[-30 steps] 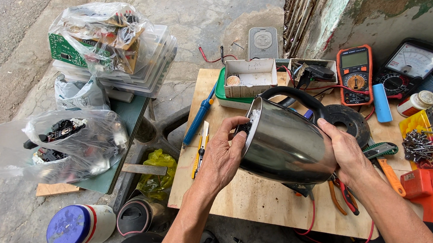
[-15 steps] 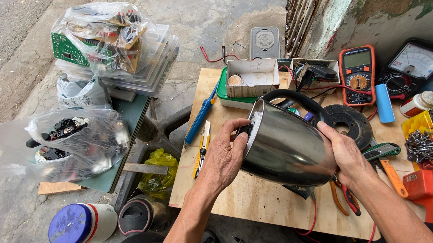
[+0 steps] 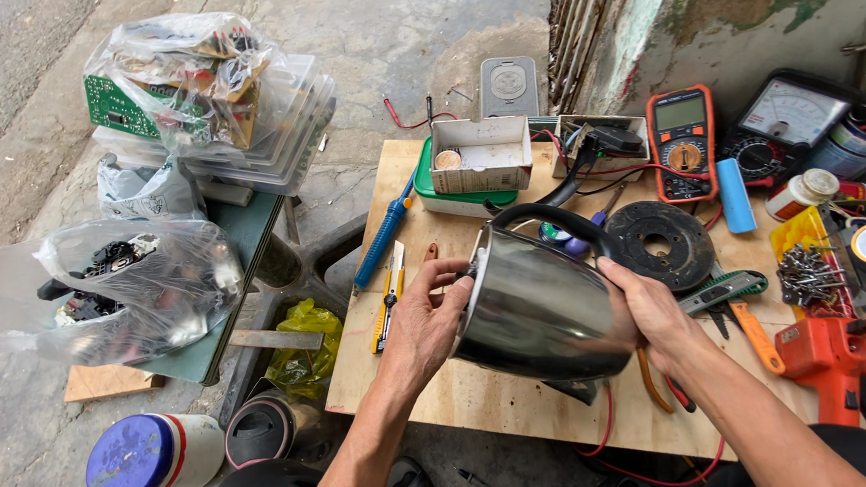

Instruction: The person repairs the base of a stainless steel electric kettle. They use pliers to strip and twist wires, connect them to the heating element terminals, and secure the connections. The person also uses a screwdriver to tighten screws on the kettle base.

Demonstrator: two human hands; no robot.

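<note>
Over the plywood worktop (image 3: 523, 408), seen from the head camera, a steel electric kettle (image 3: 542, 312) lies tipped on its side, held clear of the boards between both hands, its black handle (image 3: 552, 218) uppermost and its open mouth turned toward the left hand (image 3: 428, 324). That hand sits at the rim, fingers (image 3: 445, 273) curled and spread along the edge with the thumb hooked at the lip. The right hand (image 3: 648, 311) cups the base end, fingers pressed together against the steel; how tight the hold is cannot be told from here. A red wire (image 3: 605, 429) trails below the kettle

Around it: a yellow utility knife (image 3: 388, 296) and a blue-handled tool (image 3: 383, 239) lie just left of the hands, a white cardboard box (image 3: 481, 155) on a green tray (image 3: 427, 179) stands behind, the black round kettle base (image 3: 662, 245) rests to the right, with an orange multimeter (image 3: 682, 143), a blue cylinder (image 3: 735, 195), pliers (image 3: 737, 300) and an orange drill (image 3: 829, 355) beyond. Plastic bags of parts (image 3: 135, 287) sit off the worktop to the left

To handle the kettle well, I judge the right palm should carry the weight while the left only steadies the rim, since polished steel slips easily; keeping the body low over the boards and clear of the knife blade would limit harm from a slip
</note>
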